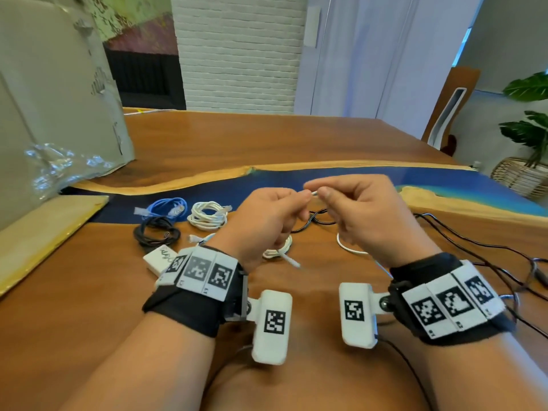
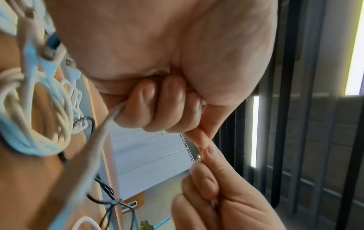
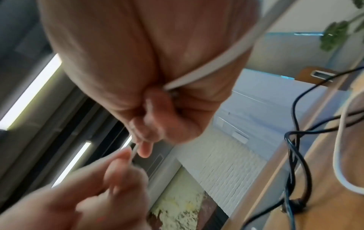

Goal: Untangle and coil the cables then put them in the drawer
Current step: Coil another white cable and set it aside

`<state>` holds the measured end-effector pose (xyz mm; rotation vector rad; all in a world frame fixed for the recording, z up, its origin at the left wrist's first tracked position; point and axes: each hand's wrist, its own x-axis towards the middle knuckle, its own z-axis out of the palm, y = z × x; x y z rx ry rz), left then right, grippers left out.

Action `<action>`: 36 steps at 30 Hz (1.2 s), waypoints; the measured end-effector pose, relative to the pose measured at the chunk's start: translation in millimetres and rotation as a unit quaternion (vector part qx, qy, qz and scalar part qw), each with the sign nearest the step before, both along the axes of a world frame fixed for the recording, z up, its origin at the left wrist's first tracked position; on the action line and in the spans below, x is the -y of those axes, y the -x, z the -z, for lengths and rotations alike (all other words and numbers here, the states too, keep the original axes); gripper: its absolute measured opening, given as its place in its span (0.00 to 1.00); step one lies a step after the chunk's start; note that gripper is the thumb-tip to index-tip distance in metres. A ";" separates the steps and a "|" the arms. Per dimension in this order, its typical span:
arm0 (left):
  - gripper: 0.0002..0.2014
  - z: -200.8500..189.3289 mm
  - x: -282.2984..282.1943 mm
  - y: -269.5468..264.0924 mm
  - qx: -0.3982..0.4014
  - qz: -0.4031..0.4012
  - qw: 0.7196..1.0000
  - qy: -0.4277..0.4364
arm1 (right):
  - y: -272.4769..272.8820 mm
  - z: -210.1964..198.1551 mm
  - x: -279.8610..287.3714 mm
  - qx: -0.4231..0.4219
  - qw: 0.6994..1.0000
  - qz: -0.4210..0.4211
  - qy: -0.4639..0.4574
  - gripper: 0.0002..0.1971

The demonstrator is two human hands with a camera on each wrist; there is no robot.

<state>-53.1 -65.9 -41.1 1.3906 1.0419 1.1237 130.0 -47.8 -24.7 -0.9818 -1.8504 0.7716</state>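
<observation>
Both hands are raised over the wooden table [image 1: 267, 137] and pinch one thin white cable [image 1: 313, 193] between them. My left hand [image 1: 304, 200] holds it between thumb and forefinger, the other fingers curled round the strand [image 2: 102, 140] that runs out of the fist. My right hand [image 1: 324, 193] pinches the same cable close by; the strand [image 3: 216, 62] crosses its palm. More of this cable lies bunched under my left hand [image 1: 278, 250], one plug end [image 1: 293, 263] pointing toward me. No drawer is in view.
Coiled blue [image 1: 169, 207], white [image 1: 207, 215] and black [image 1: 157, 232] cables lie at the left, with a white adapter [image 1: 160, 258] beside them. A loose black cable [image 1: 317, 221] lies beneath the hands. Black wires [image 1: 474, 247] trail right. A cardboard box [image 1: 59, 84] stands far left.
</observation>
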 end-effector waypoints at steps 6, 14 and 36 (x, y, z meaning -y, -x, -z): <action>0.23 -0.5 4.5 5.5 0.023 0.050 0.996 0.065 | -16.0 -1.4 -10.7 -0.025 0.995 0.090 -0.036 0.09; 0.19 -8.6 3.3 6.6 0.261 0.100 0.957 0.077 | -10.6 4.1 -8.4 0.053 0.995 0.047 0.065 0.09; 0.21 0.4 9.4 -11.7 0.067 0.096 0.991 0.067 | -28.9 -10.1 -8.9 -0.067 0.997 0.031 0.002 0.07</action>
